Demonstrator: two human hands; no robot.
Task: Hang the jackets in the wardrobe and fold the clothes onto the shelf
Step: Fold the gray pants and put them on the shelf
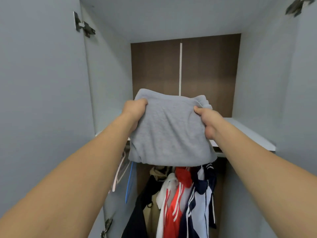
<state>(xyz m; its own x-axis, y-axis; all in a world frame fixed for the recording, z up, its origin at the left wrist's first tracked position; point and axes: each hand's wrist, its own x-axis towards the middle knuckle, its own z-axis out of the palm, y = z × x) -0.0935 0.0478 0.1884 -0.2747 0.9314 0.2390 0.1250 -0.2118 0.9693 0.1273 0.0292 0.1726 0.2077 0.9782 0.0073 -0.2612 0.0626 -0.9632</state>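
Note:
A folded grey garment (169,133) is held up in front of the wardrobe's upper shelf (247,133). My left hand (135,111) grips its left edge with the fingers curled over the top. My right hand (206,121) grips its right edge, thumb on the near face. The garment's far part lies over the shelf and its near edge hangs past the shelf's front. Below the shelf hang several jackets (180,194): black, beige, white, red with white stripes, and navy with white stripes.
Grey wardrobe doors stand open on both sides, with a metal hinge (84,25) at upper left. The back panel (185,66) is dark brown. Empty hangers (124,170), one pink and one blue, hang at the left under the shelf.

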